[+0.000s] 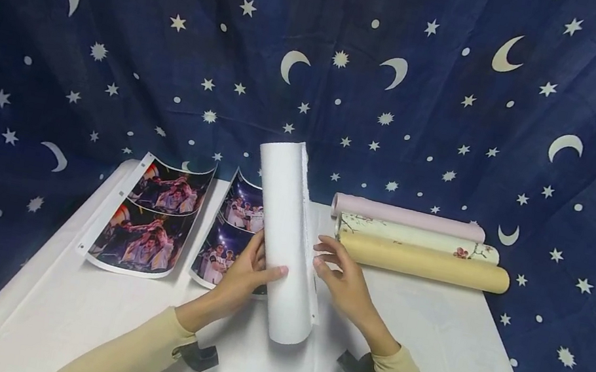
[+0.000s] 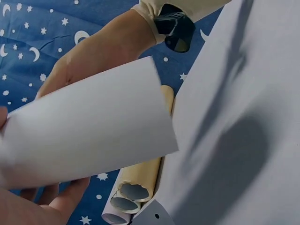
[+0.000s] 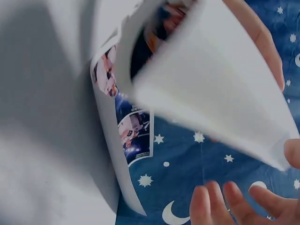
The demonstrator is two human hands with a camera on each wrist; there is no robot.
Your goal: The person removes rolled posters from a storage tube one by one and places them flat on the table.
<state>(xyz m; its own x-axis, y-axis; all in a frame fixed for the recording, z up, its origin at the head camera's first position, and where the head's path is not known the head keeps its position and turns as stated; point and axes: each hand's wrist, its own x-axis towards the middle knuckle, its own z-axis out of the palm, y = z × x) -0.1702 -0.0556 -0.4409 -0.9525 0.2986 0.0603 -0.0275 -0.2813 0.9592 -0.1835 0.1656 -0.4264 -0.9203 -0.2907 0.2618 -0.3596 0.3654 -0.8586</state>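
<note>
A white rolled-up poster (image 1: pixel 288 244) stands tilted above the table, its plain back outward. Inside the roll, the right wrist view shows part of a colour print (image 3: pixel 157 35). My left hand (image 1: pixel 243 276) grips the roll from the left, thumb across its front and fingers behind. My right hand (image 1: pixel 343 284) is by the roll's right edge with fingers bent loosely and apart. Its thumb overlaps the paper's edge in the right wrist view; whether it touches is hard to tell. The left wrist view shows the roll's blank side (image 2: pixel 93 126).
Two curling photo posters, one at left (image 1: pixel 157 221) and one partly behind the roll (image 1: pixel 220 252), lie on the white table (image 1: pixel 43 307). At back right lie a pink roll (image 1: pixel 412 217), a floral roll (image 1: pixel 420 237) and a yellow roll (image 1: pixel 422 262). A star-patterned cloth (image 1: pixel 348 35) hangs behind.
</note>
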